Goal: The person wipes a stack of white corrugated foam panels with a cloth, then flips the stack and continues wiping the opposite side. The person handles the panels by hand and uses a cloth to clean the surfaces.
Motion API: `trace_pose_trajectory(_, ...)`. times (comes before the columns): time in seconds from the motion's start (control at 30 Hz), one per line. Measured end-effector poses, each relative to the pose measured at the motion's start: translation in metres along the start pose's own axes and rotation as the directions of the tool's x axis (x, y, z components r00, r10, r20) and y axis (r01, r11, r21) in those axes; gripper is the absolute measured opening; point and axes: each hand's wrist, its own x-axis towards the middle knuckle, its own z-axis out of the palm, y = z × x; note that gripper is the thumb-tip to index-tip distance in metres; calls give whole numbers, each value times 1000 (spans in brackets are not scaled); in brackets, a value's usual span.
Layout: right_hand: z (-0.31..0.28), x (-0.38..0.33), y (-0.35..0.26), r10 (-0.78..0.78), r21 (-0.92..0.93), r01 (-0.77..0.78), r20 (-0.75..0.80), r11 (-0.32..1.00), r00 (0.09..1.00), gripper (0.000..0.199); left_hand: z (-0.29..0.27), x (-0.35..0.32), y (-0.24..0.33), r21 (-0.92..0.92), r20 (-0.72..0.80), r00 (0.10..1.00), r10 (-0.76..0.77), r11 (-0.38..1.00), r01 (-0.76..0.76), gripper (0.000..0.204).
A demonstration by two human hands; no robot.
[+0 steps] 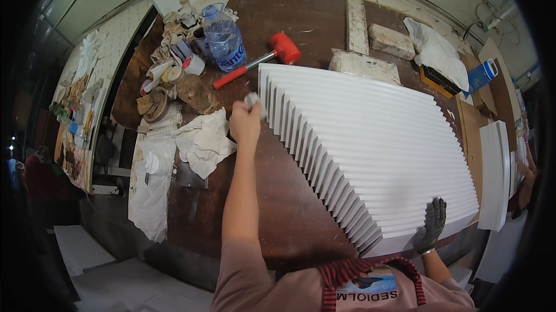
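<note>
Left of centre in the frame, we are pinching a small, pale, apparently crumpled wad [252, 100] in our bare left hand [245, 119], beside the white, ridged stack of long strips [376, 138] filling centre right. At lower right, we are resting our dark-gloved right hand [431, 225] flat on it, fingers extended. We are probably wiping strip ends; the next move is calling for light, even pressure.

On the brown table [289, 8], a red mallet [285, 49] lies beside a clear bottle [222, 37] — farther right, a white bag [435, 52] tops a box [439, 82].
</note>
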Motion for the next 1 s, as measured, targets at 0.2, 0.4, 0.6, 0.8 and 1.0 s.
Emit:
trace_pose_trajectory(0.2, 0, 1, -1, -1, -3, 1, 9, 1000, 1000, 63, 27, 14, 33, -10, 41, 992, 119, 993, -119, 39)
trace_pose_trajectory(0.4, -1, -1, -2, 17, -2, -17, -3, 1000, 1000, 63, -11, -11, 14, 268, 92, 994, 54, 960, -77, 35)
trace_pose_trajectory(0.6, -1, 0, -4, 10, 8, -10, -12, 1000, 1000, 63, 16, -14, 38, 56, 3, 988, 156, 986, -156, 43)
trace_pose_trajectory(0.8, 0, 0, -3, 6, 2, -6, -43, 1000, 999, 64, 5, -61, -4, 279, 112, 993, 47, 957, -77, 45)
trace_pose_trajectory(1.0, 9, -1, -5, 23, 50, -18, -101, 999, 995, 68, -66, -97, -28, 82, -113, 983, 142, 988, -133, 33)
